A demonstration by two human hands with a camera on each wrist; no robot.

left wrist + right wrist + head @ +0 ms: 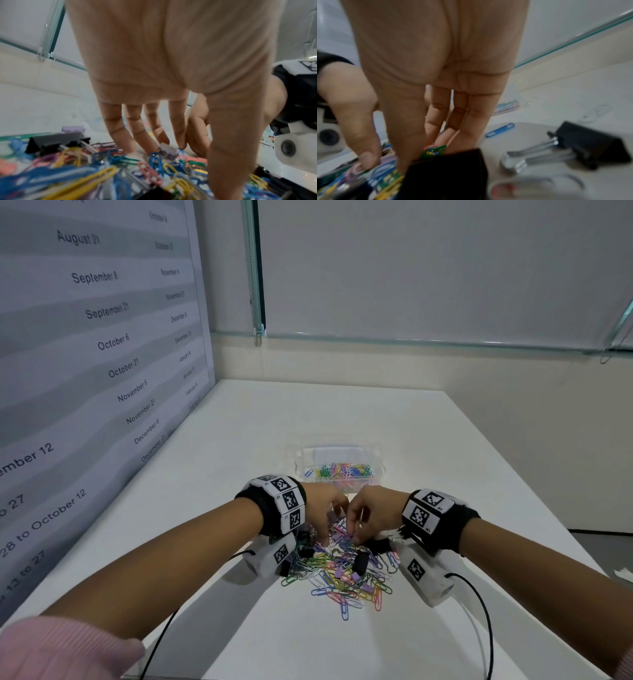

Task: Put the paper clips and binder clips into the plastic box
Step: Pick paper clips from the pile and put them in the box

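Note:
A heap of coloured paper clips (346, 577) mixed with black binder clips (361, 561) lies on the white table in front of me. Beyond it stands the clear plastic box (298, 465) with several paper clips inside. Both hands reach down into the far side of the heap. My left hand (323, 537) has straight fingers (132, 143) touching the clips beside a small grey binder clip (169, 150). My right hand (354, 537) pinches green paper clips (435, 150) between thumb and fingertips. A black binder clip (450, 175) hides its thumb tip.
A wall chart of dates (96, 337) runs along the table's left side. Another black binder clip (590, 143) and a blue paper clip (500, 129) lie to the right of the heap. Black cables (479, 611) trail from both wrist cameras. The table's right edge (534, 491) runs diagonally.

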